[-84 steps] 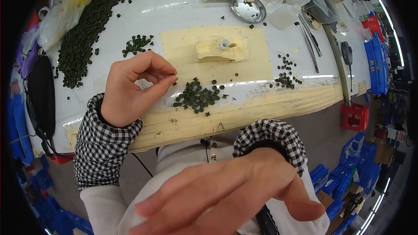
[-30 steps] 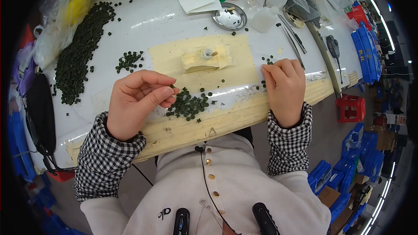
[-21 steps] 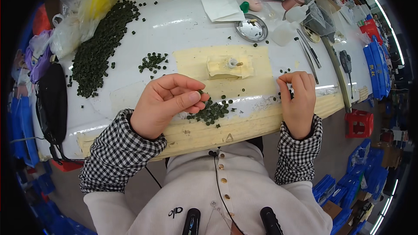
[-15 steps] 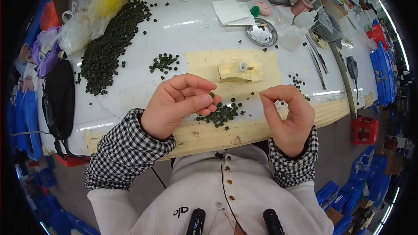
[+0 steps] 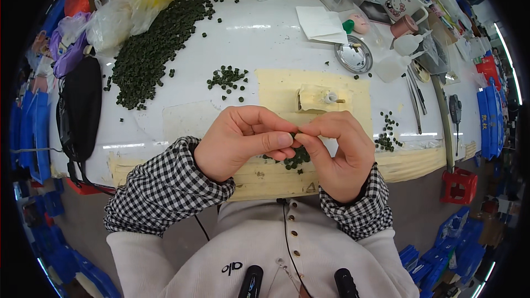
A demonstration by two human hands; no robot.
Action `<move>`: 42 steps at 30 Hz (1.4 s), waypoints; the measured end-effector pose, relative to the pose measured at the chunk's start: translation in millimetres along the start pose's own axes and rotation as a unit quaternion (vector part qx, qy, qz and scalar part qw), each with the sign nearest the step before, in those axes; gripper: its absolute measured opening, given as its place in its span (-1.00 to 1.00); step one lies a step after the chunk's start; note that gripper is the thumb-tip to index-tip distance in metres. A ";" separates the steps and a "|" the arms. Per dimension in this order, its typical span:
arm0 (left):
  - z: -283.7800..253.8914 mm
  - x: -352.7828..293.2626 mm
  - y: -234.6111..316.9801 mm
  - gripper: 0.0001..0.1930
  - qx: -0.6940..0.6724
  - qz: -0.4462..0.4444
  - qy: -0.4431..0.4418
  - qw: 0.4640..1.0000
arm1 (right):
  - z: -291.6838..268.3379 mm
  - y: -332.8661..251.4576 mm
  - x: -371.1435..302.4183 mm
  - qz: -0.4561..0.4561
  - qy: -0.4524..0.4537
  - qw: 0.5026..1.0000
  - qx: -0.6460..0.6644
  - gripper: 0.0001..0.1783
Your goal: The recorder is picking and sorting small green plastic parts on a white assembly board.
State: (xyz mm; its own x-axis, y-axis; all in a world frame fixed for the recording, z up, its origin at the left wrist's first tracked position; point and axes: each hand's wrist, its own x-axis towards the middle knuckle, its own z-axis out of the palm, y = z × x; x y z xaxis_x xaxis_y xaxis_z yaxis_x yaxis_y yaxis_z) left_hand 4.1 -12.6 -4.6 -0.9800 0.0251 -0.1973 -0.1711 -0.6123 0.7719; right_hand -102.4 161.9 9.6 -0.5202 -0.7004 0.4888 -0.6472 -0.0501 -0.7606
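Observation:
Between the thumb and forefinger of my left hand (image 5: pixel 234 144) is a small dark green piece (image 5: pixel 293 134), mostly covered by the fingertips. My right hand (image 5: pixel 343 155) is pinched closed, its fingertips meeting the left ones at that piece; whatever it grips is too small or hidden to name. Below both hands lies a loose heap of similar dark green pieces (image 5: pixel 299 158), partly hidden by the fingers. Just beyond the hands, a block wrapped in yellowish tape (image 5: pixel 311 100) carries a white ring-shaped part (image 5: pixel 330 97) with a short brownish peg.
A large pile of green pieces (image 5: pixel 148 55) spreads at the left, with smaller groups at middle (image 5: pixel 226 77) and right (image 5: pixel 388 132). Tweezers (image 5: pixel 414 100), a round metal dish (image 5: pixel 353 55), white paper (image 5: pixel 321 24) and a mug (image 5: pixel 406 1) occupy the right. A black pouch (image 5: pixel 83 116) lies far left.
My right hand has moved left and my left hand slightly right, so their fingertips now meet. The view has shifted, so the table contents appear farther right.

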 end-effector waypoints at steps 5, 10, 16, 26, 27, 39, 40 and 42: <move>2.5 -0.7 -0.5 -0.87 -0.020 0.001 0.032 0.999 | 3.8 -0.8 -4.1 0.011 -0.002 1.000 0.029 -0.78; 0.7 0.4 -1.1 -0.87 -0.047 0.006 0.031 0.998 | 2.1 2.1 -5.8 0.031 -0.026 0.997 0.063 -0.70; -2.3 0.0 -0.5 -0.87 -0.039 -0.003 0.039 0.998 | 1.9 1.8 -4.3 -0.015 -0.042 0.999 0.008 -0.68; -5.7 1.3 0.3 -0.87 0.026 0.032 0.050 0.998 | 2.7 1.0 -2.6 -0.016 -0.058 0.998 0.008 -0.66; -6.3 1.3 0.1 -0.87 0.041 0.043 0.052 0.997 | 2.5 0.9 -2.4 -0.009 -0.062 0.998 0.012 -0.66; 7.4 -3.4 0.6 -0.84 0.160 0.153 0.105 0.969 | 4.3 3.9 -2.7 0.028 -0.044 0.997 0.056 -0.69; 7.8 -3.1 0.8 -0.84 0.162 0.157 0.104 0.969 | 4.2 4.0 -2.7 0.031 -0.043 0.997 0.062 -0.69; 8.1 -2.8 1.1 -0.84 0.165 0.165 0.101 0.967 | 4.2 3.6 -2.8 0.039 -0.044 0.996 0.071 -0.69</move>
State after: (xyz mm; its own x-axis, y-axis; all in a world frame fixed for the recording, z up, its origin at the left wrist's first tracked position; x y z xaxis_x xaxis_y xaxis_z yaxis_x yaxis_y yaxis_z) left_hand 5.9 -6.9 1.7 -0.9525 -0.3044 0.0043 0.0920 -0.2744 0.9572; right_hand -101.0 160.7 3.7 -0.5116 -0.7651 0.3910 -0.5185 -0.0880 -0.8505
